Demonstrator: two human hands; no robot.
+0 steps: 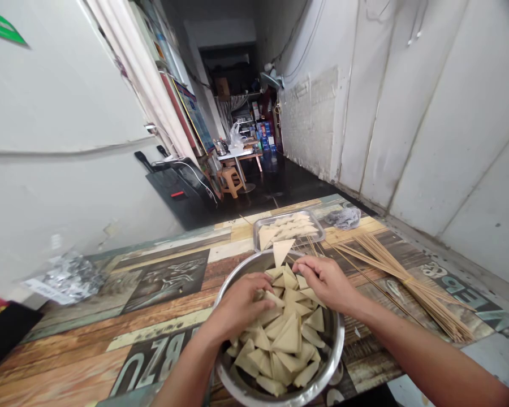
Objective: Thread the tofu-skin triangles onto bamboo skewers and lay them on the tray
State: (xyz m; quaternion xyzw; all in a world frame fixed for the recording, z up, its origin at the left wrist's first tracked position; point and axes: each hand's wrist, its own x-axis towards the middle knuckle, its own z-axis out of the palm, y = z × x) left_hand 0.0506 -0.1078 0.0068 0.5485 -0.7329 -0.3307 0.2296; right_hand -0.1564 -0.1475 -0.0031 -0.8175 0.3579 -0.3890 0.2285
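Note:
A round metal bowl point(338, 353) is heaped with pale triangular tofu pieces point(286, 336). Over its left side my left hand point(246, 299) reaches in, thumb and fingers closing around one tofu triangle point(274, 298). At the far right rim, my right hand point(324, 280) is closed in a pinch on a thin bamboo skewer point(292, 259), mostly hidden by the fingers. One tofu triangle point(283, 251) stands up at the far rim, at the skewer's tip. Just beyond the bowl, a clear tray point(321, 233) holds rows of tofu triangles.
A bundle of bamboo skewers point(424, 294) lies on the right of the wood-patterned table point(169, 322). A crumpled grey cloth point(343, 217) is at the far edge. To the left sits a shiny plastic-wrapped bundle point(74, 277). A stool point(231, 181) stands farther back.

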